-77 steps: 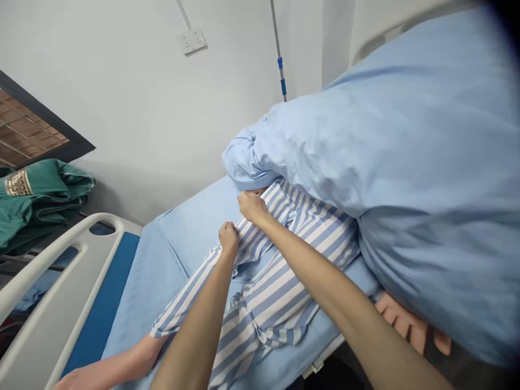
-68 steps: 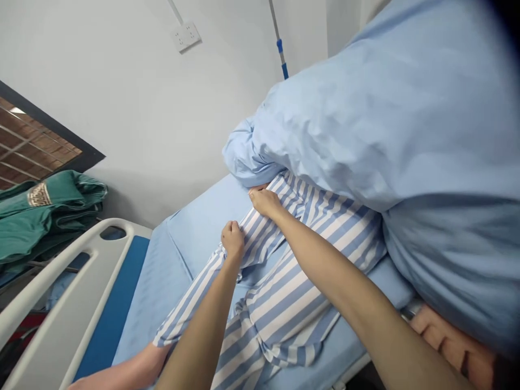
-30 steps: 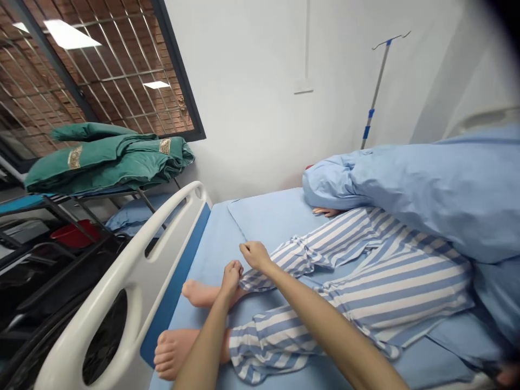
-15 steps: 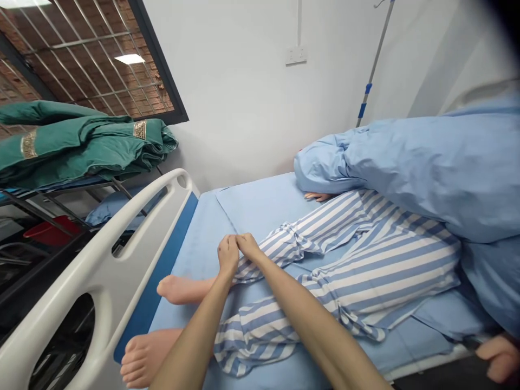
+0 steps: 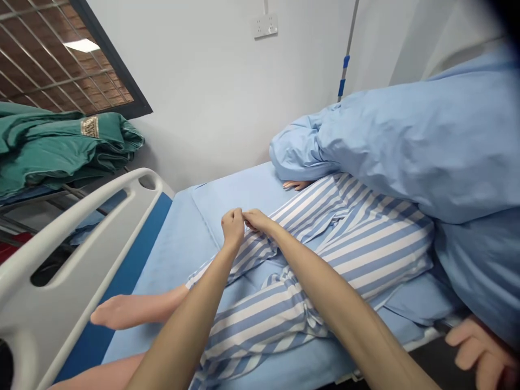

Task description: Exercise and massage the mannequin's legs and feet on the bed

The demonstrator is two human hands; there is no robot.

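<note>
Hiding under the blue quilt (image 5: pixel 406 141): everything above the striped trousers (image 5: pixel 345 238).

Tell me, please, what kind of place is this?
Probably a hospital ward or care-training room: a bed with a white footboard, an IV pole by the wall, and striped patient trousers on a lying figure.
</note>
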